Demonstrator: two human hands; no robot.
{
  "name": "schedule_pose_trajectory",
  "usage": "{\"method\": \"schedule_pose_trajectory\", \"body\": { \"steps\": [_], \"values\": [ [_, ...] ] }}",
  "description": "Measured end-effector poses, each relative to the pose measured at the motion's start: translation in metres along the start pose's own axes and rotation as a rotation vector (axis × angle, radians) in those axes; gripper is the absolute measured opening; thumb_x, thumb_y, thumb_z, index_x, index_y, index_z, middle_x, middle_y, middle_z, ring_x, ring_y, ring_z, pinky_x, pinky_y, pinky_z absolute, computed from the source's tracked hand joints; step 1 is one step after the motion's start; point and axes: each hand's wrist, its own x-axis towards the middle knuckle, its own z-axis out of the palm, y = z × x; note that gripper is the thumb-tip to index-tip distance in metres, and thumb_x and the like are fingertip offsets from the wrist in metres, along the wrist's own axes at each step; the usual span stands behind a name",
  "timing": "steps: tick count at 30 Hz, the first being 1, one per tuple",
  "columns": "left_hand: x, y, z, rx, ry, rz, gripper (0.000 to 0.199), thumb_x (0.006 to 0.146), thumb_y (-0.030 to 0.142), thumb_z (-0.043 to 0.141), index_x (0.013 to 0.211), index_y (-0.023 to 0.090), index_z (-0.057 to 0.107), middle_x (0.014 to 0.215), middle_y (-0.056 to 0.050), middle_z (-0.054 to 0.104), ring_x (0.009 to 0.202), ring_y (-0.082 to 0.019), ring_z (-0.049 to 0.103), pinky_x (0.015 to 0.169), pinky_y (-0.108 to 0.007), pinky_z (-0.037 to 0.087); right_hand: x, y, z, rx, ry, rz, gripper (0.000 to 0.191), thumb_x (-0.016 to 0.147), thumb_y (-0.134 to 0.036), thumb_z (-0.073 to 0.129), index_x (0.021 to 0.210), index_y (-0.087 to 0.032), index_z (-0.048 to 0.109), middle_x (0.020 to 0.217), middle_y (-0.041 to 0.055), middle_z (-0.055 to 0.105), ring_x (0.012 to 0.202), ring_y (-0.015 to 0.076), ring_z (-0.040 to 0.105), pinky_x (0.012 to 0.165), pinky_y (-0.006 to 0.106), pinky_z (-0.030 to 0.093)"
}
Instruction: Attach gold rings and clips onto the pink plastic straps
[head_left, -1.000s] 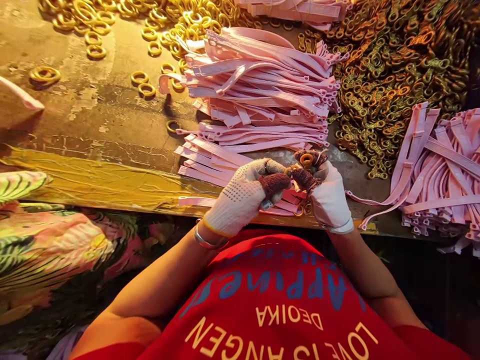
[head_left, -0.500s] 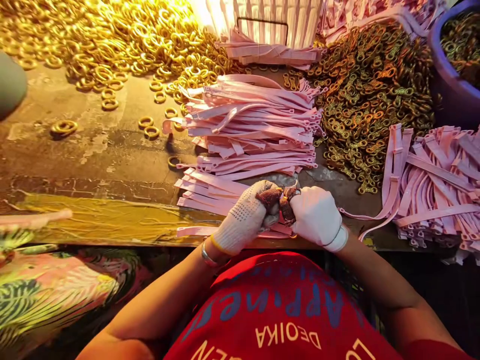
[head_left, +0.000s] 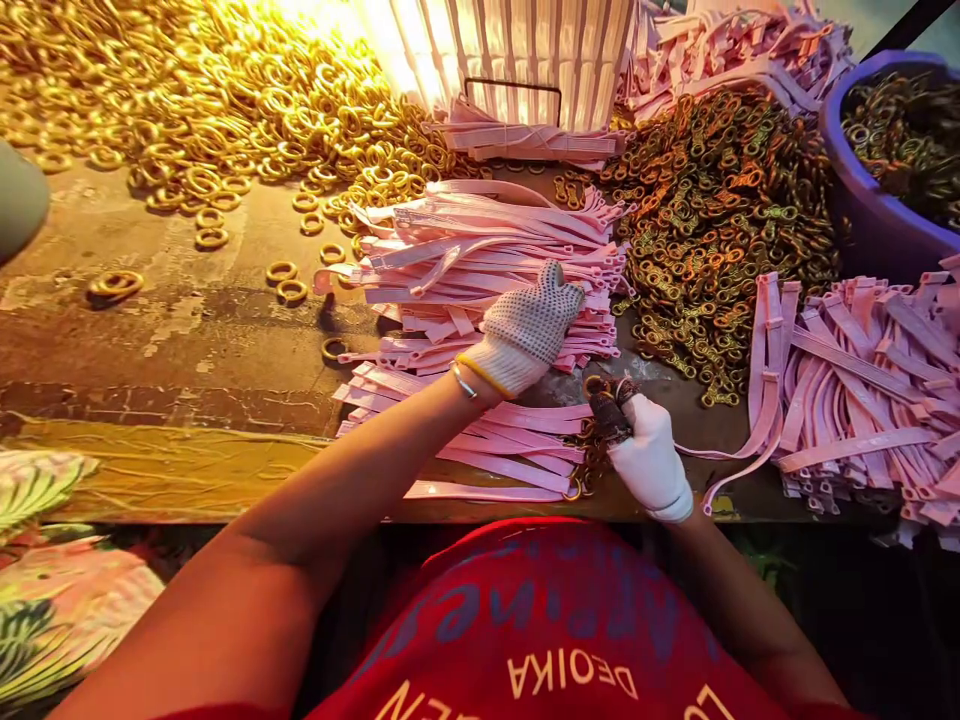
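My left hand [head_left: 529, 327], in a white dotted glove, lies flat on the tall stack of pink plastic straps [head_left: 487, 265] in the middle of the table, fingers together on the top straps. My right hand [head_left: 643, 452], in a white glove with brown fingertips, stays near the table's front edge and pinches a small metal ring [head_left: 598, 385] between thumb and forefinger. A lower layer of pink straps [head_left: 480, 440] fans out under and left of my right hand.
A wide spread of golden rings [head_left: 225, 110] covers the far left of the worn table [head_left: 150, 330]. Dark brass ring clasps [head_left: 720, 230] are heaped at right, beside a purple tub [head_left: 862, 190] holding more. Another pile of pink straps [head_left: 870, 390] lies at far right; a white slatted basket [head_left: 517, 50] stands behind.
My left hand has left my right hand and moved forward onto the strap stack. My right hand stayed near the edge with the ring. The view tilted up, showing more of the table's far side.
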Motion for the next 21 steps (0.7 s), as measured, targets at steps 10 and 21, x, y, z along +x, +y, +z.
{"method": "schedule_pose_trajectory", "body": {
  "steps": [10, 21],
  "values": [
    [-0.111, -0.005, -0.014, -1.301, -0.342, -0.217, 0.029, 0.096, 0.046, 0.058, 0.088, 0.018, 0.058, 0.060, 0.005, 0.048, 0.046, -0.007, 0.039, 0.044, -0.019, 0.030, -0.006, -0.028, -0.012, -0.011, -0.130, -0.313, 0.031, 0.096, -0.016, 0.049, 0.123, -0.020, 0.063, 0.109, 0.0095, 0.072, 0.099, 0.0230, 0.068, 0.091, 0.035, 0.051],
    [-0.150, -0.002, -0.013, -1.097, -0.178, -0.177, 0.035, 0.094, 0.047, 0.059, 0.075, 0.017, 0.056, 0.060, 0.004, 0.049, 0.055, -0.009, 0.040, 0.050, -0.021, 0.030, -0.021, -0.055, 0.005, -0.841, -0.142, -0.405, 0.022, 0.092, -0.014, 0.047, 0.102, -0.013, 0.067, 0.080, 0.0112, 0.061, 0.071, 0.0239, 0.051, 0.063, 0.034, 0.036]
  ]
}}
